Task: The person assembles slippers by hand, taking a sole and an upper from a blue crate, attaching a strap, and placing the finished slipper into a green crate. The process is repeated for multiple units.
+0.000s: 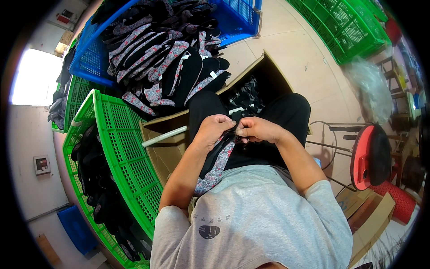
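Floral-and-black piece (219,165): 1, in front of the person's torso, slanting down to the left from both hands; its upper end is partly hidden by fingers.
Progress: judged partway; 1 piece is in hand and not set down. Many lie in the heap and left crate, but finished and unfinished cannot be told apart. This piece's handwork and setting down appear to be left.
Front green crate (127,145): 1 at the left, holding black pieces (97,190); too overlapped to count.
Rear green crate (79,96): 1 behind it, partly hidden.
Blue crate (92,58): 1, beside and behind the heap of pieces (150,56); well over 10 pieces, exact count hidden.
White rod (165,136): 1, left of the knees.
Left hand (211,131): thumb and fingertips pinch the piece's upper end.
Cardboard box (278,74): 1, open beyond the lap, with dark patterned fabric (248,96) inside; count unclear.
Right hand (260,130): thumb and forefinger pinch at the same end, fingers curled; fine detail too small to read.
Upper-right green crates (340,29): at least 1; any stacking unclear.
Red-and-black stool (362,157): 1, at the right.
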`<state>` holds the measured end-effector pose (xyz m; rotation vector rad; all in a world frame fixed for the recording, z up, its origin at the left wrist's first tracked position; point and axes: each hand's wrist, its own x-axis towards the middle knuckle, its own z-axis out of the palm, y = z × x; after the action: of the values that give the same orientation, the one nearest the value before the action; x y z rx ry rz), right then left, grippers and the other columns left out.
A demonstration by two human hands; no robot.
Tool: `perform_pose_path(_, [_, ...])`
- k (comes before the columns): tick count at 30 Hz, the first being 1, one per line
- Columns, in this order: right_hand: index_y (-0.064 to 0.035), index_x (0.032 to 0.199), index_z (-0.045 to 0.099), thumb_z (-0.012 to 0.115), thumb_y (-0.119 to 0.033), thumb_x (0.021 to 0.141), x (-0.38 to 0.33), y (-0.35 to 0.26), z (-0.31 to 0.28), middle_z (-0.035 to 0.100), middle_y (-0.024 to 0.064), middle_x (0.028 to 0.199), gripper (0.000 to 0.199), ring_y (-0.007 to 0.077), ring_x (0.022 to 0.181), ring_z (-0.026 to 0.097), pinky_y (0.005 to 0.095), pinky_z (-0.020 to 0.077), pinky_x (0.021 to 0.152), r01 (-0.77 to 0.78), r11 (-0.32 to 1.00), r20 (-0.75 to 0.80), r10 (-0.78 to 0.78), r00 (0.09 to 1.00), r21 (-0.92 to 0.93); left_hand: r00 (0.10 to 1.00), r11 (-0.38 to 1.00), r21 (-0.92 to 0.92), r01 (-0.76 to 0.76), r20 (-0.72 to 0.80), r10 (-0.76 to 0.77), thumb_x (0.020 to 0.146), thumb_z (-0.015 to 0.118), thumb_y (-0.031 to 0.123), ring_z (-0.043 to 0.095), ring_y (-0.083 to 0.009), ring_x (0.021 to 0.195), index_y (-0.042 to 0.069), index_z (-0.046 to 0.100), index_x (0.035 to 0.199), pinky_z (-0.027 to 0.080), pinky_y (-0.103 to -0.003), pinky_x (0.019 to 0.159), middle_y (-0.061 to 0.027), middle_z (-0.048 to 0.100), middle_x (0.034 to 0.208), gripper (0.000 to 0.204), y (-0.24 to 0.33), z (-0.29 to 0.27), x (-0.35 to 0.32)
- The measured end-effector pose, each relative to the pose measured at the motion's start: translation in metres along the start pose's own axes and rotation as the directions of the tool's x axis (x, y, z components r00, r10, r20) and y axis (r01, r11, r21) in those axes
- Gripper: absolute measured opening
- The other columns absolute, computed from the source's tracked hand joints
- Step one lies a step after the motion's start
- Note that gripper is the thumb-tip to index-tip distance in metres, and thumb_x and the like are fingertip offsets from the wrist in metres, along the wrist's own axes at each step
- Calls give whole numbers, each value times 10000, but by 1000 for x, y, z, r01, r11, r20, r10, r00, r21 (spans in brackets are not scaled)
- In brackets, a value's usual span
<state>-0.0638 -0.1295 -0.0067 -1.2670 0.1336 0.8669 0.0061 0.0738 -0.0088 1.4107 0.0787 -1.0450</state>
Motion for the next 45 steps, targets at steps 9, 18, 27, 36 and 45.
perform_pose_path(9, [-108, 895, 576, 628, -241, 975, 2, 7, 0, 609, -20, 721, 163, 28, 511, 388, 190, 255, 441, 10, 999, -35, -8, 999, 41, 1000, 1000, 23, 9, -8, -9, 901, 690, 86, 623, -103, 687, 17, 656, 872, 499, -229, 634, -38, 665, 785, 82, -1, 1, 2])
perform_pose_path(18, [-93, 1027, 579, 572, -222, 1009, 4, 46, 7, 611, 30, 783, 130, 40, 482, 374, 178, 263, 426, 224, 919, -234, -152, 960, 324, 964, 972, 125, -200, -149, 218, 967, 607, 93, 580, -79, 792, -61, 608, 1260, 491, -219, 738, -68, 699, 1001, 331, -9, 2, 9])
perform_pose_path(27, [-107, 1055, 553, 564, -240, 1023, 6, 83, 29, 630, 43, 847, 138, 43, 511, 405, 188, 287, 439, 374, 749, -260, -273, 926, 547, 918, 865, 314, -391, 206, 340, 817, 584, -89, 612, -160, 1049, 19, 626, 1261, 486, -279, 918, -93, 651, 1214, 459, 12, -3, -34])
perform_pose_path(36, [-98, 1054, 549, 561, -259, 1024, 10, 84, 36, 622, 41, 851, 165, 51, 522, 424, 188, 311, 449, 396, 740, -267, -294, 918, 544, 669, 168, 737, -654, 461, 583, 724, 609, -58, 577, -317, 1141, 81, 690, 953, 456, -410, 988, -100, 639, 1132, 280, 3, 6, -45])
perform_pose_path(45, [-85, 1062, 548, 561, -250, 1019, 16, 86, 36, 625, 59, 841, 172, 63, 539, 448, 196, 340, 454, 402, 725, -292, -281, 914, 560, 621, -9, 825, -565, 433, 654, 714, 613, -26, 595, -320, 1111, 83, 702, 941, 463, -415, 971, -105, 646, 1093, 267, 2, 6, -45])
